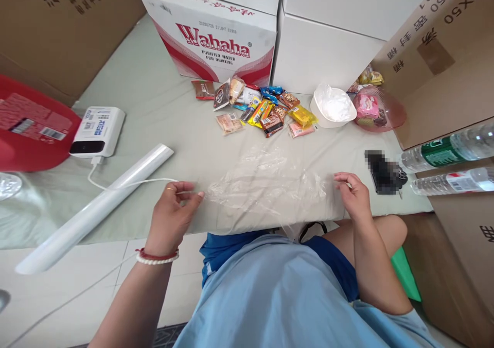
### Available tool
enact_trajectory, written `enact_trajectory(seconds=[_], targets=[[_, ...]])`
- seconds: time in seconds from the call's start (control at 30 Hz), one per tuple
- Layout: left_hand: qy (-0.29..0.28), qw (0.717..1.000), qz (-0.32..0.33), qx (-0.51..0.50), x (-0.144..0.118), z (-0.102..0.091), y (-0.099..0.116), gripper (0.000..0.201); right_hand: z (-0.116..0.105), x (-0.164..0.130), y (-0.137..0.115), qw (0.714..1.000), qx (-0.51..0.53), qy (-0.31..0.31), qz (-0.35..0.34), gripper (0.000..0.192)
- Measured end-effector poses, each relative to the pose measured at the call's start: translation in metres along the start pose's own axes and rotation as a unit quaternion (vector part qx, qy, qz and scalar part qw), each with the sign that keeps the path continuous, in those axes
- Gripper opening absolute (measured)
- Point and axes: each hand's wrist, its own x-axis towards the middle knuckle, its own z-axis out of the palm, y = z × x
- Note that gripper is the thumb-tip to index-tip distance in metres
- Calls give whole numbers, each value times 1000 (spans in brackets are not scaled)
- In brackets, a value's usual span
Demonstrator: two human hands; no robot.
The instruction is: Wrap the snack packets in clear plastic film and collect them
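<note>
Now, line by line:
Left hand: the left hand (173, 209) pinches the left edge of a clear plastic bag (266, 183) between thumb and fingertips, the other fingers curled.
Right hand: the right hand (353, 193) pinches the bag's right edge, fingers bent close together.
Plastic bag: lies flat and crumpled on the counter (154, 111) between the two hands, its near edge at the counter's front.
Roll: a long plastic roll (96, 209) lies slantwise just left of the left hand.
Power bank: a white power bank (98, 131) sits beyond the roll, its cable (127, 184) running toward the left hand.
Snacks: a heap of wrapped snacks (258, 108) lies well beyond both hands.
Bowl: a white bowl (334, 106) stands beyond the right hand.
Bottles: two water bottles (447, 165) lie right of the right hand.
</note>
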Motion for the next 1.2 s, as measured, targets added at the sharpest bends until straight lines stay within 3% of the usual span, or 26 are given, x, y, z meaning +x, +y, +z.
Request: enact_trajectory(seconds=[0.1, 0.17, 0.27, 0.37, 0.47, 0.63, 0.77, 0.83, 0.9, 0.97, 1.03, 1.1, 1.2], targets=[[107, 974, 140, 140, 0, 3, 18, 26, 8, 11, -9, 995, -35, -11, 90, 46], [99, 945, 261, 169, 5, 15, 34, 21, 13, 15, -12, 990, -84, -51, 104, 61], [-23, 896, 383, 222, 19, 40, 56, 22, 20, 14, -10, 984, -114, -106, 81, 56], [-180, 833, 402, 335, 25, 64, 65, 32, 23, 12, -3, 986, -67, -145, 46, 34], [-263, 787, 387, 403, 15, 73, 56, 51, 26, 15, 1, 993, -58, -98, -23, 26], [-211, 819, 358, 396, -6, 58, 31, 62, 37, 30, -4, 992, -79, -14, -97, 31], [-136, 843, 354, 382, -2, 54, 33, 48, 37, 33, -32, 993, -33, 49, -104, 31], [-108, 843, 371, 374, 4, 60, 40, 40, 33, 28, -55, 992, 3, -12, -129, 29], [-121, 832, 401, 365, 12, 68, 43, 38, 26, 18, -76, 971, 18, -166, -168, 34], [-155, 816, 416, 369, 20, 76, 39, 43, 19, 6, -88, 916, 9, -349, -200, 39], [-177, 810, 408, 382, 27, 78, 29, 50, 10, -4, -87, 857, -5, -474, -202, 33], [-174, 811, 397, 393, 30, 76, 16, 56, -1, -10, -75, 835, -6, -519, -183, 24], [-147, 812, 401, 397, 25, 69, 1, 60, -17, -4, -57, 833, -5, -530, -160, 23]])
